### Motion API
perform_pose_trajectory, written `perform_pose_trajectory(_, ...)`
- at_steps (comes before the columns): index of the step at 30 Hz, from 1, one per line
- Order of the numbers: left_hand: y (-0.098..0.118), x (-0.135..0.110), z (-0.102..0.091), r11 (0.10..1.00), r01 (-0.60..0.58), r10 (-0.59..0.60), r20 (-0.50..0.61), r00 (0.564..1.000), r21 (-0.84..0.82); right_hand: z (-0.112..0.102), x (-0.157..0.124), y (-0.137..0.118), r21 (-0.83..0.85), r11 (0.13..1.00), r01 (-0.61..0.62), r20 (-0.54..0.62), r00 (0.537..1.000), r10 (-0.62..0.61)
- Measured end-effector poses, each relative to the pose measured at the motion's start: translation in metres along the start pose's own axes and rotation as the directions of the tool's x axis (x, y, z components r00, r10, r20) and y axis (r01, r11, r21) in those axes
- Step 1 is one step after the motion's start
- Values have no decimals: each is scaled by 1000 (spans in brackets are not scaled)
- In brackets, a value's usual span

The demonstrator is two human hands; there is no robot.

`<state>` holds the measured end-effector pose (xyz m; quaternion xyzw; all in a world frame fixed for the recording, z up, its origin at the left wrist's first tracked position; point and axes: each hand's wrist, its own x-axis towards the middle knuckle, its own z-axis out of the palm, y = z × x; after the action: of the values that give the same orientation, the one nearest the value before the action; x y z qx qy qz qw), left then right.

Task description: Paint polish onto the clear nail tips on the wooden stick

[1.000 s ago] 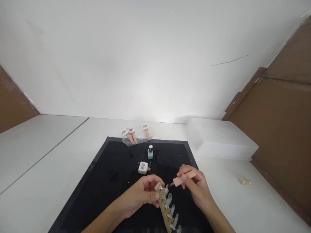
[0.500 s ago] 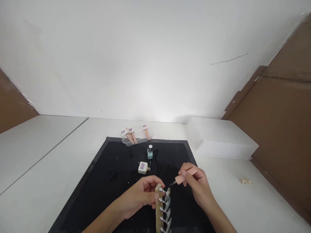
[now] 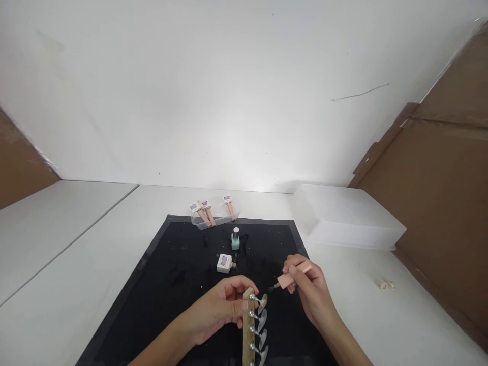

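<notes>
My left hand [image 3: 229, 305] grips the upper end of a wooden nail-tip stand [image 3: 247, 330]. Several clear, oval nail tips [image 3: 262, 320] stick out from its right side on silvery ball-ended stems. My right hand [image 3: 307, 284] pinches the pink cap of a nail polish brush [image 3: 293, 275]. The dark bristle end points left, slightly apart from the topmost nail tip. Beyond my left hand, a white square polish bottle [image 3: 224, 263] lies on its side without a cap, a floral label on top. Behind it stands a small mint-green polish bottle [image 3: 235, 241] with a silver and white cap.
A black mat [image 3: 179, 284] lies under the work on the white table. At its far edge, a clear tray [image 3: 217, 213] holds 3 pink-capped bottles. A white box [image 3: 348, 218] stands at the back right, with small beige rings [image 3: 386, 284] nearer me.
The right hand has drawn slightly to the right with the brush, a little farther from the top nail tip. The left hand and the stand have barely moved.
</notes>
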<state>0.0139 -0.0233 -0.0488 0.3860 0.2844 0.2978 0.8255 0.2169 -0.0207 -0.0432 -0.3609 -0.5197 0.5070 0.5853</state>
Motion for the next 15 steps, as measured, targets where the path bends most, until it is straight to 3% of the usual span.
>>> perform_pose_trajectory(6,2,1,1,1000,10,-10,-2,1000,-16,2,-3,-4,-6,999,50,222,974,-47)
perform_pose_trajectory(12,0,1,0,999,11,-10,20,1000,-44,1,-3,1,-56,998,7,59,998,-3)
perform_pose_trajectory(15,-1,0,-2,998,13,-11,23,1000,-55,0,-3,2,-10,999,49,101,994,-47)
